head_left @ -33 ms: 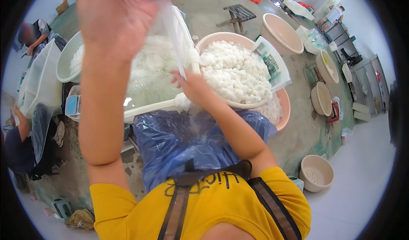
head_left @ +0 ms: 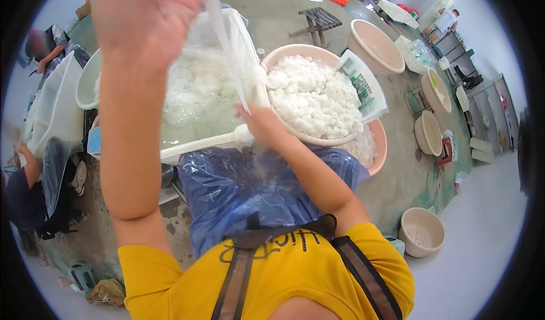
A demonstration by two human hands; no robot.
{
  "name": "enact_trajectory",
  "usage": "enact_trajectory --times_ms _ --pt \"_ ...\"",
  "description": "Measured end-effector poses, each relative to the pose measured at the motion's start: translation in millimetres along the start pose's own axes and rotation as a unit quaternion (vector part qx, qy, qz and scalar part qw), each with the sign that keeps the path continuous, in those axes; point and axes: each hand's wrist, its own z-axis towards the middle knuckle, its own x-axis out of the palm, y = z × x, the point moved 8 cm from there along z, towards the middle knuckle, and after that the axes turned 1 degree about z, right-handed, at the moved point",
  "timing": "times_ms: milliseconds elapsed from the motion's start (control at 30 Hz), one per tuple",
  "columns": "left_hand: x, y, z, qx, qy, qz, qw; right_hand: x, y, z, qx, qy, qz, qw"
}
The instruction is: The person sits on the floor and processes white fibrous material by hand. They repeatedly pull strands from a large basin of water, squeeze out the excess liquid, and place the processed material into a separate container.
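Observation:
My left hand (head_left: pixel 142 19) is raised high, close to the camera, with its fingers closed on a thin, wet, translucent white strand (head_left: pixel 224 47). The strand runs down to my right hand (head_left: pixel 258 124), which pinches its lower end at the front rim of a white rectangular tub (head_left: pixel 198 147). The tub holds cloudy water and white fibres. Just right of it stands a beige basin (head_left: pixel 286 50) heaped with white cocoon-like lumps (head_left: pixel 315 101). A blue plastic sheet (head_left: pixel 244 189) covers my lap under both arms.
Empty beige basins (head_left: pixel 374 44) (head_left: pixel 428 132) (head_left: pixel 420 232) stand to the right on a green-grey floor, with a wooden stool (head_left: pixel 318 19) behind them. Another person (head_left: pixel 25 201) sits at the left beside plastic-covered tubs (head_left: pixel 54 107). Metal shelves (head_left: pixel 488 104) line the far right.

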Motion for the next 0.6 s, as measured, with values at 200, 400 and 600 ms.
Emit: enact_trajectory --times_ms 200,400,600 --pt "-66 -4 -36 -0.036 -0.174 0.234 0.956 7 -18 -42 -0.009 -0.013 -0.203 0.979" --pt "-52 74 -83 -0.142 -0.213 0.022 0.966 -43 87 -28 -0.111 -0.06 0.538 0.833" --pt "-73 76 -106 -0.051 -0.198 -0.08 0.976 -33 114 -70 -0.157 -0.106 0.206 0.96"
